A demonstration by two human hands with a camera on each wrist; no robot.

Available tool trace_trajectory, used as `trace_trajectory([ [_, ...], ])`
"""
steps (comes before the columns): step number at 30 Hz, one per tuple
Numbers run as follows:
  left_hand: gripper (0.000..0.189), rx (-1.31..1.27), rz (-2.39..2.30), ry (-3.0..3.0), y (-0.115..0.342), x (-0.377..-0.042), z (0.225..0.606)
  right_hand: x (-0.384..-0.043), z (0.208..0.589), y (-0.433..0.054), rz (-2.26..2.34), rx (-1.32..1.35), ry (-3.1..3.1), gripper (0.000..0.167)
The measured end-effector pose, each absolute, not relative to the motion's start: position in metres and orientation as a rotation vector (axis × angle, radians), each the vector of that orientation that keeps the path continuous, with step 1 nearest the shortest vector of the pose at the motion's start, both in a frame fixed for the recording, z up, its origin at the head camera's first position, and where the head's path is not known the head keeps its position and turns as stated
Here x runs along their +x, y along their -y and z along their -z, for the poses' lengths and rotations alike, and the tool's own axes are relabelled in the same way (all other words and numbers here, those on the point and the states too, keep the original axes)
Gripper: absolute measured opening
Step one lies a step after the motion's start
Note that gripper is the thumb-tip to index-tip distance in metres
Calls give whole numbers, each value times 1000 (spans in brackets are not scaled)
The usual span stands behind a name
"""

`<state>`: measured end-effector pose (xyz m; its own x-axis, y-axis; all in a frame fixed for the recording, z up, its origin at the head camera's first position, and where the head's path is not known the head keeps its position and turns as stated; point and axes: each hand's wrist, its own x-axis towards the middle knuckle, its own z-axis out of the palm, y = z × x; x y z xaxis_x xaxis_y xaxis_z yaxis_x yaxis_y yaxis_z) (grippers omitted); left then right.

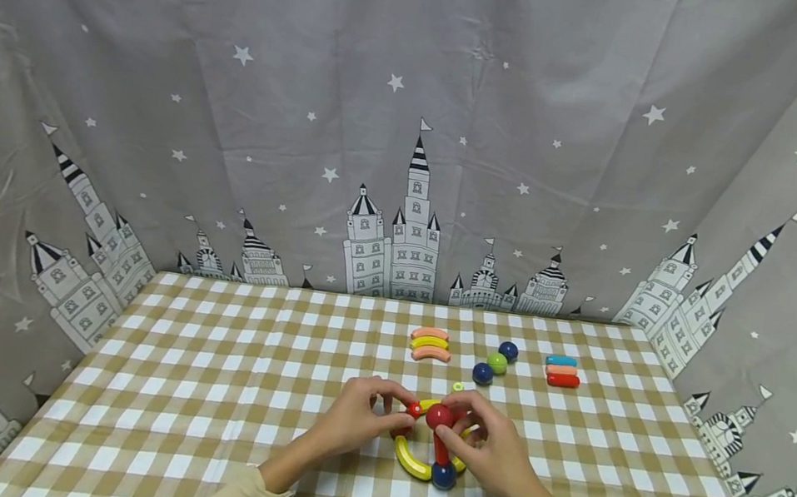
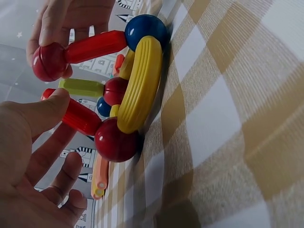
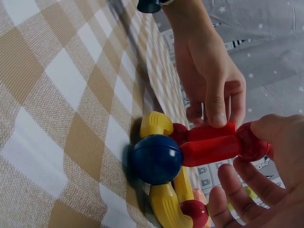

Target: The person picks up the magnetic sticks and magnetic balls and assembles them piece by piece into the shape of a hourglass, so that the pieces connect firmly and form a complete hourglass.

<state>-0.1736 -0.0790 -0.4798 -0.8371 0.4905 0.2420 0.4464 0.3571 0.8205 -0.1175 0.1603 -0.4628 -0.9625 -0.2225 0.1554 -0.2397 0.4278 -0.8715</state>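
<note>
Yellow curved rods (image 1: 413, 460) and balls form a ring on the cloth, with short straight rods standing up from it. My left hand (image 1: 357, 413) pinches a red rod (image 2: 81, 116) that rises from a dark red ball (image 2: 115, 141). Between the thumb and fingers of my right hand (image 1: 493, 450) is a red ball (image 3: 252, 141). That ball tops another red rod (image 3: 211, 148), whose foot meets a blue ball (image 1: 443, 476). A green rod (image 2: 83, 87) stands at the ring's far side on a red ball (image 2: 115, 91).
Behind the ring lie pink and yellow curved rods (image 1: 430, 342). Right of them sit two dark blue balls (image 1: 483, 374) and a green ball (image 1: 497, 364). Farther right are blue, pink and red straight rods (image 1: 562, 380). A checked tablecloth (image 1: 198, 390) covers the table; a grey curtain (image 1: 269, 139) hangs behind.
</note>
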Motion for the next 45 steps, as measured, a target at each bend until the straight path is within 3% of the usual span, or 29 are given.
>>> trace_trajectory([
  [17,16,1034,-1496,-2531,69,-176,486,-118,463,-159,-1653,439,2629,31],
  [33,16,971,-1482,-2532,68,-173,484,-126,462,-176,-1500,536,2606,30],
  [45,16,942,-1474,-2524,68,-172,483,-146,468,-189,-1422,443,2608,38],
])
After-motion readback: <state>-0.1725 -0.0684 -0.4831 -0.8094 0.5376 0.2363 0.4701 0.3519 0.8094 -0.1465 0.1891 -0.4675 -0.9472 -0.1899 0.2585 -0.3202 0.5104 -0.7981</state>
